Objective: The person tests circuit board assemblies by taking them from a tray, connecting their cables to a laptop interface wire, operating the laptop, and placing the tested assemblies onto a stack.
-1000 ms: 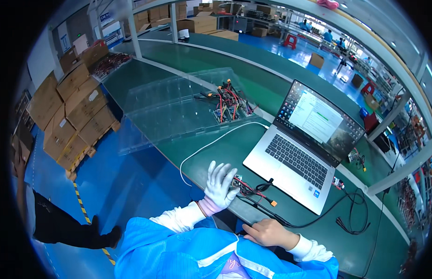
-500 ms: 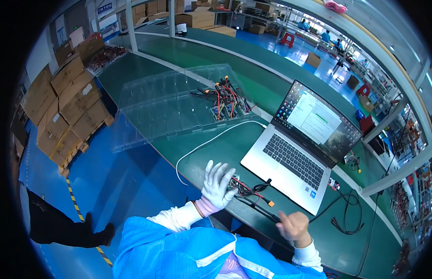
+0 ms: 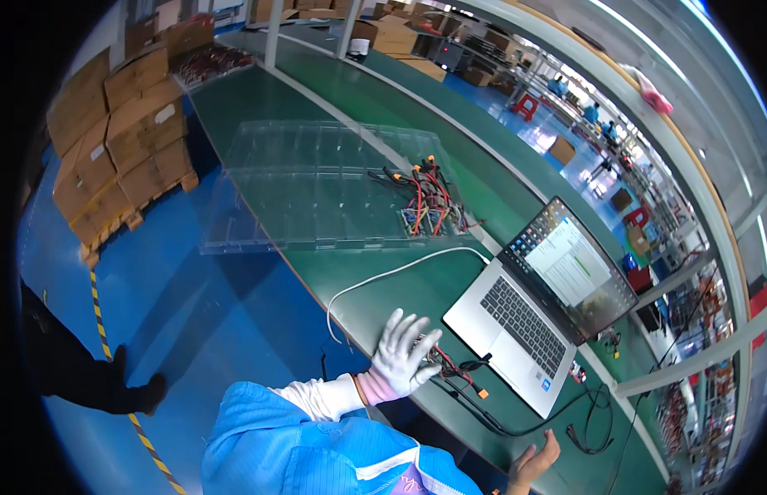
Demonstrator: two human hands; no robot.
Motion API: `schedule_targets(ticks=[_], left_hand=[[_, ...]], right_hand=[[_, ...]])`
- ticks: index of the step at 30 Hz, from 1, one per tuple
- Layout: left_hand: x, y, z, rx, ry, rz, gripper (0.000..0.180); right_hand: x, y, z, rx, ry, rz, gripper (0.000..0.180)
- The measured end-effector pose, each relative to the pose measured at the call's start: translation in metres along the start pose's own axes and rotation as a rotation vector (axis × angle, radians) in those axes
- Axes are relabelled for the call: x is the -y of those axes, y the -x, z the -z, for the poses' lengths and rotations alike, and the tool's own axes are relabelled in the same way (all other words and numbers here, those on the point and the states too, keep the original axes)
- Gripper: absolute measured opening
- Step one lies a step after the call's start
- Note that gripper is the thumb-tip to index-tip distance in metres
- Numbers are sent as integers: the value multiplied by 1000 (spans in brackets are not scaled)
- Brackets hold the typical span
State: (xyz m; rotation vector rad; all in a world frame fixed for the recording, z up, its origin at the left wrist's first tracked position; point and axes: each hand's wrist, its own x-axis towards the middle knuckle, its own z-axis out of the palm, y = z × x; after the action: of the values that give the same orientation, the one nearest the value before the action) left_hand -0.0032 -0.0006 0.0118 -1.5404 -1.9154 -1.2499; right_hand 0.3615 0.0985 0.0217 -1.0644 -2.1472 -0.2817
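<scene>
My left hand (image 3: pixel 402 356), in a white glove with a pink cuff, is open with its fingers spread. It hovers at the table's near edge, beside and partly hiding a circuit board with red and black wires (image 3: pixel 446 361). An orange connector (image 3: pixel 482 393) ends one of those leads. My bare right hand (image 3: pixel 535 464) is open and holds nothing, low in the view near the table edge, its thumb apart from the fingers. An open silver laptop (image 3: pixel 499 324) sits beyond the wired board, with a black cable (image 3: pixel 515 431) running past its front.
A clear plastic compartment tray (image 3: pixel 309 198) lies on the green table (image 3: pixel 375 285), with several wired boards (image 3: pixel 429 198) at its right end. A white cable (image 3: pixel 383 271) runs to the laptop. Stacked cartons (image 3: pixel 144 132) stand on the left. A person's dark-clothed leg (image 3: pixel 78 371) shows at the left.
My right hand has dropped lower and opened out from a curled pose. The left hand stays spread beside the wired board. The whole view has tilted, and the person at left has shifted lower.
</scene>
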Motion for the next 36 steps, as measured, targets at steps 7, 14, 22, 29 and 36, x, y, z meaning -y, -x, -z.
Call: schedule_targets(ticks=[7,14,22,29,36], left_hand=[[5,2,2,-20,38,27,56],[7,2,5,-16,110,27,55],[9,1,8,-2,155,16,56],[8,1,4,-24,135,11,53],[5,-2,8,1,82,-20,55]], right_hand=[[-1,24,-21,45,83,-145,48],[-1,17,-17,57,158,-49,48],[0,17,-20,103,84,-197,44],[-8,31,-23,134,35,-296,49],[-7,10,-13,31,-22,-169,42]])
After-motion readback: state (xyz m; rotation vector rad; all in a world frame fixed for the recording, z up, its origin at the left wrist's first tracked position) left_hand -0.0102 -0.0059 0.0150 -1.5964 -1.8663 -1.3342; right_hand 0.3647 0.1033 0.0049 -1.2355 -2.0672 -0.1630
